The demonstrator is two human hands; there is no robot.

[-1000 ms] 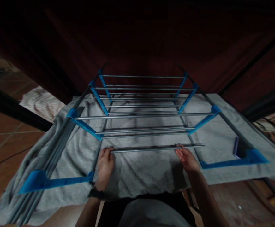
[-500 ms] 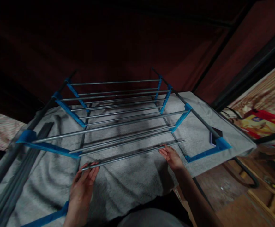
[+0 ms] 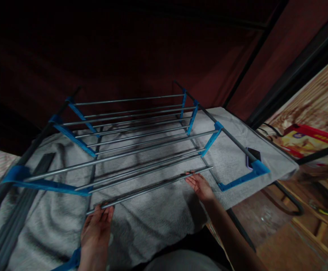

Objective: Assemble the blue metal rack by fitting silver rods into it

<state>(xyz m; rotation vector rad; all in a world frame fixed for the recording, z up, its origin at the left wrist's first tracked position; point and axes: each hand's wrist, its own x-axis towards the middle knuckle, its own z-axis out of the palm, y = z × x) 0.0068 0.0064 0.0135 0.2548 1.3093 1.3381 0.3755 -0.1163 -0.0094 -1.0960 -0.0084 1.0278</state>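
My left hand point(image 3: 98, 224) is closed around the near-left end of a thin metal rod point(image 3: 149, 191). Toward the rod's other end, my right hand point(image 3: 199, 185) grips it with fingers underneath. The rod slants up to the right, above grey cloth. Just beyond it stands a rack frame of grey tubes point(image 3: 209, 114) joined by blue plastic brackets point(image 3: 210, 139), with several metal rods point(image 3: 130, 149) running across. A front-right blue bracket point(image 3: 244, 176) has no rod at its ends. Another blue bracket point(image 3: 70, 261) shows partly at the bottom left, below my left hand.
Several loose grey tubes point(image 3: 19, 214) lie on the left of the grey cloth point(image 3: 152, 222). A phone point(image 3: 252, 156) rests near the right tube. A red and yellow box point(image 3: 307, 143) stands off to the right, and a dark wall point(image 3: 124, 49) rises behind the rack.
The rod has shifted slightly left with both hands, its left end dropping lower. The whole scene slides a little left as my head turns.
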